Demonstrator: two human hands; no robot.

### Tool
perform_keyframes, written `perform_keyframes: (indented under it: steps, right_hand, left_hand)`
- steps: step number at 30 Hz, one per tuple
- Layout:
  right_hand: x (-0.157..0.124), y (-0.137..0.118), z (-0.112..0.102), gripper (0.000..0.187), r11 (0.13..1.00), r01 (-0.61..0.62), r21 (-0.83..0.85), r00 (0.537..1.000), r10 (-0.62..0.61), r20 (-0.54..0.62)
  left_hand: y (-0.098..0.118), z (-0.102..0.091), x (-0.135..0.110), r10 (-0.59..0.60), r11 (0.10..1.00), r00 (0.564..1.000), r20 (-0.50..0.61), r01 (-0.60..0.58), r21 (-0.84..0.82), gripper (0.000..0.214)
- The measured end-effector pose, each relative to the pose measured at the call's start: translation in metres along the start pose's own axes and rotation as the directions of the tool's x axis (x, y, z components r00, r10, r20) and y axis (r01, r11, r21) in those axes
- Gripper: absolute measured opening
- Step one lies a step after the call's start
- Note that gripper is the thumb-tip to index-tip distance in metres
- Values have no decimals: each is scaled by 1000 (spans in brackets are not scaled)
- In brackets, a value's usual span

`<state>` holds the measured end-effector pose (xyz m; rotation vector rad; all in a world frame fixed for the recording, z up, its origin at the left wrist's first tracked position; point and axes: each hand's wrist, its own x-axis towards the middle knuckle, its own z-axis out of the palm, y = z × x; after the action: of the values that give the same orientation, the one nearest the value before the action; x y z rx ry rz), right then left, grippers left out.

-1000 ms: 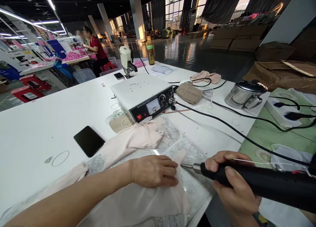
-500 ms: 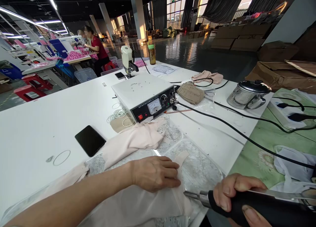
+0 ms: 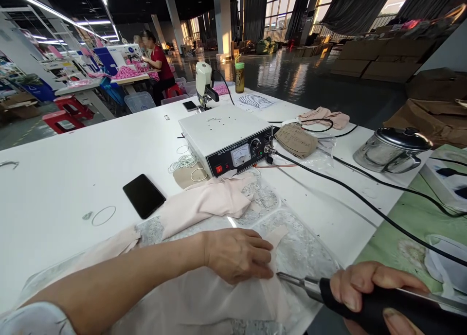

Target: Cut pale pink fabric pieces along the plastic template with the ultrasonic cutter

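My left hand (image 3: 241, 255) lies palm down on pale pink fabric (image 3: 204, 301), its fingers flat and close together, holding the cloth against a clear, scuffed plastic sheet (image 3: 306, 242). My right hand (image 3: 375, 293) is wrapped round the black grip of an ultrasonic cutter (image 3: 310, 286). Its pointed metal tip is at the fabric's edge, just beside my left fingertips; I cannot tell whether it touches. A narrow fabric strip sticks out beyond those fingers. Another crumpled piece of pink fabric (image 3: 207, 201) lies farther up the sheet.
A control box (image 3: 241, 152) with a dial stands ahead, its black cable (image 3: 339, 182) running right. Around it are a phone (image 3: 144, 195), elastic loops (image 3: 184, 163), brown card pieces (image 3: 296, 140), a lidded glass pot (image 3: 392, 150) and a bottle (image 3: 239, 77). Another person (image 3: 160, 65) sits at a sewing machine.
The view has turned slightly left, so the scene sits farther right. The cutter's tip has moved a little up along the fabric edge, closer to my left fingertips. My left hand keeps its place.
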<state>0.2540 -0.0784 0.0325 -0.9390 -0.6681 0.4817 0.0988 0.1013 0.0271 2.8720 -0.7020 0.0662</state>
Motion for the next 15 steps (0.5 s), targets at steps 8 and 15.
perform_keyframes:
  steps: [8, 15]
  right_hand:
    - [0, 4, 1, 12, 998, -37, -41, 999, 37, 5]
    - [5, 1, 11, 9, 999, -17, -44, 1000, 18, 19]
  left_hand:
    - [0, 0, 1, 0, 1000, 1000, 15, 0, -3, 20]
    - [-1, 1, 0, 14, 1000, 999, -34, -14, -5, 17]
